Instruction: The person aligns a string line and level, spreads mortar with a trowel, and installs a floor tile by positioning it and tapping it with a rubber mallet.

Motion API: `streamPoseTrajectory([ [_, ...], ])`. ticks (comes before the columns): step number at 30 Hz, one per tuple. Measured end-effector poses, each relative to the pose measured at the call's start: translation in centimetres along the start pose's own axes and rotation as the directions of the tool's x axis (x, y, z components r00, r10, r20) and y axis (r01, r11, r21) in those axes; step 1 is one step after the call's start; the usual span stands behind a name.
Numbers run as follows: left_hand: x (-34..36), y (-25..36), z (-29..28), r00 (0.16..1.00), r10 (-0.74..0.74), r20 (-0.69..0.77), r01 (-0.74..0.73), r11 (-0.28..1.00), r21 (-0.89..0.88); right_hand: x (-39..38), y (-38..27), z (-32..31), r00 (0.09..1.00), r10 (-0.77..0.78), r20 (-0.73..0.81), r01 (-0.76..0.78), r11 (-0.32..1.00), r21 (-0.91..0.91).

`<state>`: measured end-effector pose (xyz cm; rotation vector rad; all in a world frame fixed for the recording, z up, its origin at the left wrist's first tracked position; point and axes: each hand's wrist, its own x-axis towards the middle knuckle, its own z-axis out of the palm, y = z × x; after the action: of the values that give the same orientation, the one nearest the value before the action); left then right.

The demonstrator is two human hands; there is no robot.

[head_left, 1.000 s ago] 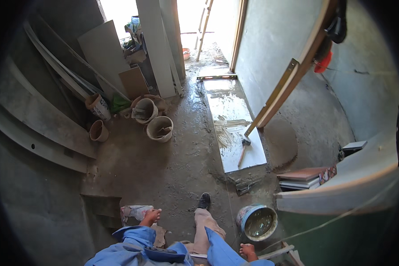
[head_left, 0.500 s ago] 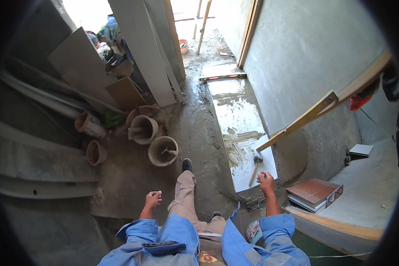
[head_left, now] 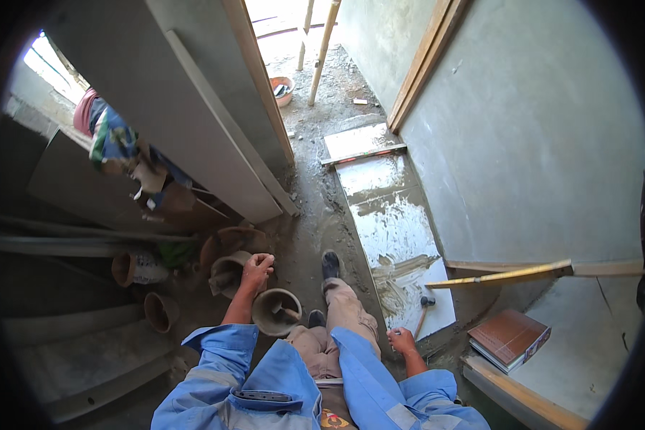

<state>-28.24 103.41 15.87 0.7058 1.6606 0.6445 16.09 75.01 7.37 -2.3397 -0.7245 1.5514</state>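
A: How much room was there around the feet?

B: A lane of muddy floor ran to 12 o'clock, towards the wooden poles, with the pale tile strip edging its right side. The strip's own right edge lay close along the grey wall.

A: And to the left?

B: Tighter. The nearer bucket stood at 11 o'clock, just beside the legs, the farther bucket behind it. At 3 o'clock the ledge closed things off, bearing a brown-topped tile stack.

A: Where were the hands?

B: The left hand was at 11, overlapping the farther bucket in view; I couldn't tell if it touched. Its fingers were bent, whether pinching anything I couldn't say. The right hand was at 2, by the strip's near left edge, fingers curled, contents unclear. The mallet lay just past it on the tiles, near the yellow straightedge.

A: What differed from half a second before?

B: The left hand had been lower, apart from both buckets. The right hand had come off the strip's near end. The right shoe was now ahead of the left shoe, and a patterned bucket under the right sleeve had dropped from sight.
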Motion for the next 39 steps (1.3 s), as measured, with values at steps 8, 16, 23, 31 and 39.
streamPoseTrajectory([
  [8,19.9,7.3,9.1,0.994,-0.075,0.084,0.088,0.984,-0.158,21.3,-13.7,1.7,0.994,0.005,-0.106,-0.016,0.994,-0.111],
  [16,35.6,11.2,17.5,0.982,-0.085,0.169,0.102,0.990,-0.095,42.9,-30.3,7.9,0.958,-0.244,-0.149,0.248,0.969,0.005],
  [23,56.0,8.5,26.5,0.990,-0.117,0.084,0.133,0.968,-0.214,62.6,-41.7,10.6,0.963,-0.003,-0.268,0.097,0.936,0.339],
  [31,76.1,4.5,30.3,0.992,0.125,-0.034,-0.117,0.977,0.179,74.4,-48.3,13.0,0.838,0.051,-0.544,0.033,0.989,0.143],
  [39,78.9,6.3,34.9,0.979,0.200,0.033,-0.196,0.893,0.404,78.1,-38.6,9.8,0.833,-0.213,-0.511,0.355,0.913,0.199],
])
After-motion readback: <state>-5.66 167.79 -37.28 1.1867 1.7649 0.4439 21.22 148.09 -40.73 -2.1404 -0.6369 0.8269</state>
